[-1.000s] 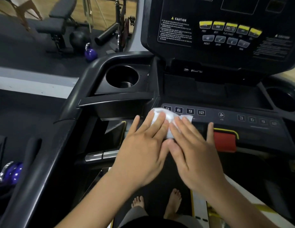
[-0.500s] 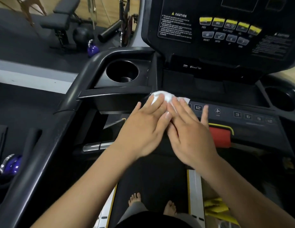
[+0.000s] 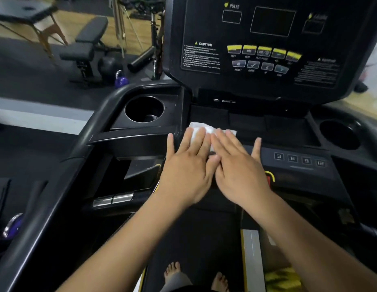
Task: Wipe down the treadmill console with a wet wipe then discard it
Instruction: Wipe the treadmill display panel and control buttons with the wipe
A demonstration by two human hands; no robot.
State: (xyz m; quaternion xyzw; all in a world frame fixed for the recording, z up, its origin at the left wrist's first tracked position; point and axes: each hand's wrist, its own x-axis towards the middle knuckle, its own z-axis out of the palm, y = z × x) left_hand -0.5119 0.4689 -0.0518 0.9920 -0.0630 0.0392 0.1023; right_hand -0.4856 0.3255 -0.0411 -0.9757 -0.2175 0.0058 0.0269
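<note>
**A:** Where is the wipe, and how does the person hold it?

**B:** Just right of the cup holder (image 3: 144, 109), the left grip (image 3: 189, 175) lies flat with straight fingers. It presses the wet wipe (image 3: 211, 129) onto the lower ledge of the treadmill console (image 3: 206, 24). The right grip (image 3: 240, 175) touches it, also flat and uncurled, with its fingertips on the wipe's right part.

**A:** What could go wrong?

**B:** Neither grip pinches the wipe. A hard push could bunch it up or shoot it ahead of the fingertips into the tray beyond. Right of the right grip sit the number keys (image 3: 299, 160), and a red tab (image 3: 268, 179) shows at its outer edge. A damp sweep that way might press a key or knock the tab.
</note>
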